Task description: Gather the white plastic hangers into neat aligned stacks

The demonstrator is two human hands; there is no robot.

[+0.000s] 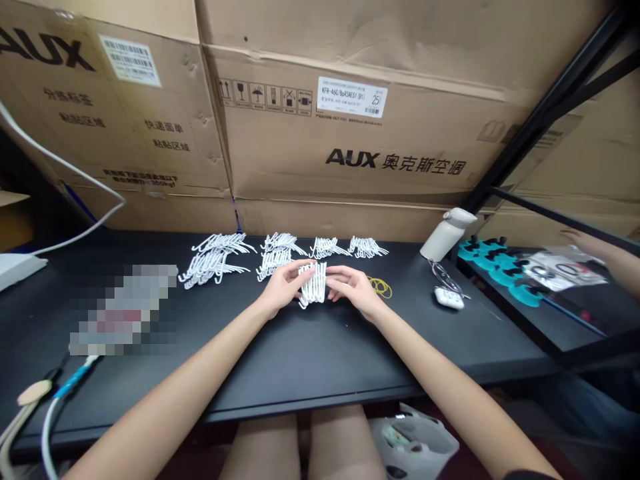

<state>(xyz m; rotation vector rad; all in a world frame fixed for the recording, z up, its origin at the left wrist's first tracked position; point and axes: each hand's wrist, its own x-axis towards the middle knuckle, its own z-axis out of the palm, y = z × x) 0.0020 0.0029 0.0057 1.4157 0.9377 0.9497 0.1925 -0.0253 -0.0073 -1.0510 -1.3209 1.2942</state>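
Observation:
Between my two hands, above the middle of the black table, is a bundle of white wire hooks [313, 287] set side by side with their bent ends downward. My left hand [283, 287] grips it from the left, thumb across the front. From the other side my right hand [356, 291] holds its right edge with curled fingers. Behind them lie more piles of the same hooks: a large pile [213, 260] at the left, another pile [277, 257] partly behind my left hand, and two smaller piles [327, 247] [369, 247]. Yellow rubber bands [381, 287] lie just right of my right hand.
Cardboard boxes [400, 133] wall the back of the table [310, 373]. A bottle [447, 235] and white earphone case [449, 298] stand at right. A blurred-out device [125, 310] with a cable lies left. Beyond a black frame are turquoise parts [500, 267] and another person's arm [595, 250].

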